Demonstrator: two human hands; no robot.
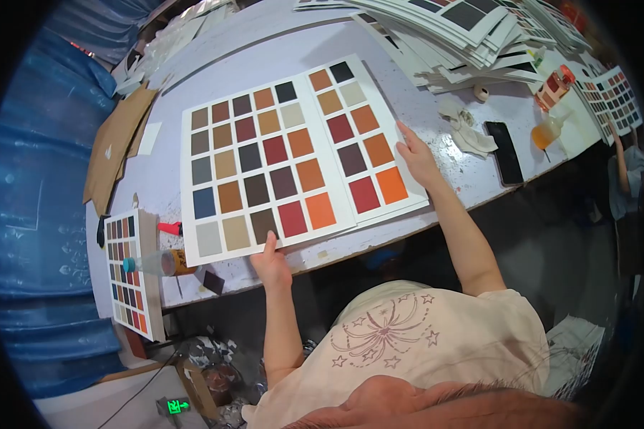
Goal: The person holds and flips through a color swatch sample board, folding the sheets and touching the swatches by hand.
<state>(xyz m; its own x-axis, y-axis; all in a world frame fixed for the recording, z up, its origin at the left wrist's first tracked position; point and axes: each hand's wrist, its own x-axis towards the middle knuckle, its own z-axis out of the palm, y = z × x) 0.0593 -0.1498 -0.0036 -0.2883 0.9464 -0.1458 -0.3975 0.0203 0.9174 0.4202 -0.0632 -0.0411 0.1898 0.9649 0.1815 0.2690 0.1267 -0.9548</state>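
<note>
L hand (272,269) grasps btm edge of front swatch board (247,168), thumb on top face by a dark brown swatch, fingers mostly hidden below. Board sits tilted over the surface (279,61), its R side overlapping the rear swatch board (358,143). R hand (417,154) at R edge of rear board, thumb + index touching the edge; grip firmness can't tell. Both boards carry rows of color squares: reds, oranges, browns, tans, greys, near-blacks. R of R hand: crumpled white cloth (469,130) just beside black phone (504,154), then amber squeeze bottle (546,134) and red-capped bottle (554,87). Messy board stack (451,39) up top R. L side: brown cardboard (119,143), plus another swatch board (130,275) at near L edge w/ blue-capped clear bottle (150,264) lying across it. Far R: co-worker's arm (620,161) near one more swatch board (612,101).
</note>
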